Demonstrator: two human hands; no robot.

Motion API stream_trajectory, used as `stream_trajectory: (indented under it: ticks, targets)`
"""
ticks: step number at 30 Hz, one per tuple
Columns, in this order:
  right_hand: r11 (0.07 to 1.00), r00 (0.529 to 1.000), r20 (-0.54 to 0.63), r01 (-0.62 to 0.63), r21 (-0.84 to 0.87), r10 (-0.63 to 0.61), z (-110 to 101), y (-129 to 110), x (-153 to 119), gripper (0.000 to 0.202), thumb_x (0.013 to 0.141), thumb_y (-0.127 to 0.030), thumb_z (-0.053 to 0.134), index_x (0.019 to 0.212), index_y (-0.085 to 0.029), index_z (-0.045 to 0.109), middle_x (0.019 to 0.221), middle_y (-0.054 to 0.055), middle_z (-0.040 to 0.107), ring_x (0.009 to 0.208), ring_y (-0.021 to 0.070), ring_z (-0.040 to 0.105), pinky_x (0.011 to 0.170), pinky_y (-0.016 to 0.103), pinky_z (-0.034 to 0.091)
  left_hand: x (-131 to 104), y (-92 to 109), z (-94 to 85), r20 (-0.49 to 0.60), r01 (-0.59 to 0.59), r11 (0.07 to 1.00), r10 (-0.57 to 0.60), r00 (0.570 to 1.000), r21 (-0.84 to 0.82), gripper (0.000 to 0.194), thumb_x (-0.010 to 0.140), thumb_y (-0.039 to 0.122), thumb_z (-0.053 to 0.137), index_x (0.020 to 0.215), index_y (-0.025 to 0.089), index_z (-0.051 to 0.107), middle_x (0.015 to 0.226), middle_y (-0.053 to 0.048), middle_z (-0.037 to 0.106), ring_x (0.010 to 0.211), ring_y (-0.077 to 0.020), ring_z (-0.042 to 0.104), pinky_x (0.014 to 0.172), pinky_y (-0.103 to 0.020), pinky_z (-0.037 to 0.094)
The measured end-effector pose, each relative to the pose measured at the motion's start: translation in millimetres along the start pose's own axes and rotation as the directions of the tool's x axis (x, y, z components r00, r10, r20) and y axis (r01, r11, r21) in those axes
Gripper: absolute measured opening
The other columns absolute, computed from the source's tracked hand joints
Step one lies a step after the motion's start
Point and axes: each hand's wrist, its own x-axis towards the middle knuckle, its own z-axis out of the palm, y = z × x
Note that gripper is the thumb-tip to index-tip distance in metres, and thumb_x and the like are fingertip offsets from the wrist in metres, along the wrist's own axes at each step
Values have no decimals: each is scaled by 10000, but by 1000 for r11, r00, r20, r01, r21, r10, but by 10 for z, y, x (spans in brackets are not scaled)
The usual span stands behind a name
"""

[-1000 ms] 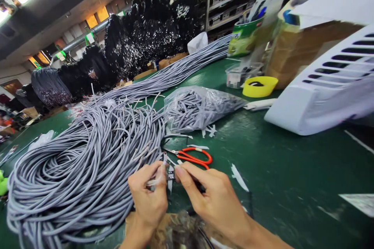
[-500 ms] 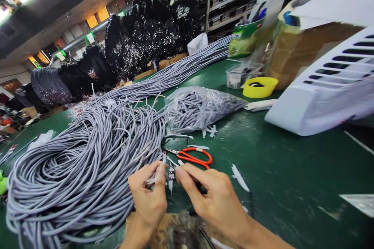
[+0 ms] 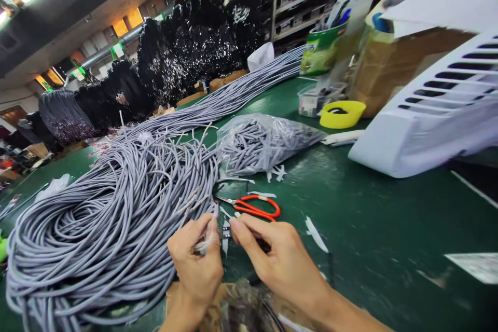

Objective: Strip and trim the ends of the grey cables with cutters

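My left hand (image 3: 196,259) is closed in a pinch, with pale, thin wire ends (image 3: 201,245) showing between its thumb and fingers. Facing it, my right hand (image 3: 280,251) pinches a small dark piece with a shiny metal end (image 3: 226,229), possibly a connector. That metal end sits in the narrow gap between both hands; whether it touches the wires I cannot tell. Just beyond the fingertips lie scissors with red handles (image 3: 259,207). To the left spreads a big coil of grey cables (image 3: 105,218), close to my left hand.
Behind the scissors sits a clear bag of short grey pieces (image 3: 260,145). A yellow tape roll (image 3: 342,115), a green can of pens (image 3: 322,49) and a white slotted housing (image 3: 404,135) stand at right. White scraps (image 3: 316,233) dot the green table (image 3: 373,218). Below my hands is a cardboard piece (image 3: 208,316).
The view has shifted slightly, so the scene sits a little further left. Both hands keep their pinch around the small piece and wires, with hardly any movement.
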Motion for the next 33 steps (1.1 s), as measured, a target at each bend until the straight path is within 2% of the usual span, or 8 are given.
stream_trajectory:
  ticks: [8,15,20,22,23,25,28,33]
  targets:
    - [999,998,39,-41,35,40,-15,15,-6,391,868,-327,327,498,-204,352,420,-51,329,378,75,291,370,202,266,-8,-10,10,-21,33,998,-34,999,-53,186,796,180,518,833,148,698,700,-69,725,599,-162,659,559,-228,526]
    - [987,995,38,-97,125,93,56,18,-33,373,864,-341,340,515,-207,340,450,-59,288,395,77,285,377,208,260,-18,10,19,-26,-28,999,26,999,-45,185,791,144,517,857,131,690,708,-78,725,519,-133,629,528,-209,501]
    - [901,954,-93,-232,367,283,-12,60,52,401,851,-474,373,543,-221,333,433,-82,242,350,68,228,324,202,227,-82,65,61,85,-144,989,141,986,30,210,791,137,496,798,118,704,461,-26,608,379,-108,515,420,-200,410]
    - [879,924,-171,-250,407,342,-92,83,103,381,852,-476,382,569,-221,364,423,-89,243,330,69,228,313,197,234,-78,73,60,122,-98,995,97,988,0,216,791,152,497,782,109,709,482,-34,617,385,-107,512,416,-199,398]
    - [900,923,-213,-228,372,322,-130,89,123,351,853,-452,394,595,-215,407,425,-81,285,333,73,270,322,195,262,-65,70,54,121,-30,999,34,992,-33,220,795,171,500,771,109,710,512,-41,636,400,-109,525,421,-196,404]
    - [971,943,-280,-124,206,180,-182,88,143,259,850,-366,428,673,-196,508,485,-36,453,406,95,428,395,195,355,-23,54,33,133,130,985,-114,984,-114,244,805,223,503,748,114,713,565,-46,665,441,-118,558,435,-189,426]
    - [998,965,-256,59,-12,-60,-179,57,124,183,834,-243,448,721,-181,578,627,13,618,536,116,558,510,194,427,36,30,6,166,275,935,-242,956,-222,300,804,291,508,676,111,711,520,-34,639,486,-143,581,438,-188,444]
    - [989,990,-58,127,-71,-132,-84,9,50,311,833,-200,411,575,-170,582,430,-27,523,349,85,435,373,182,352,48,48,15,142,382,877,-355,924,-293,292,772,309,541,637,102,698,526,-36,629,504,-149,577,463,-194,461]
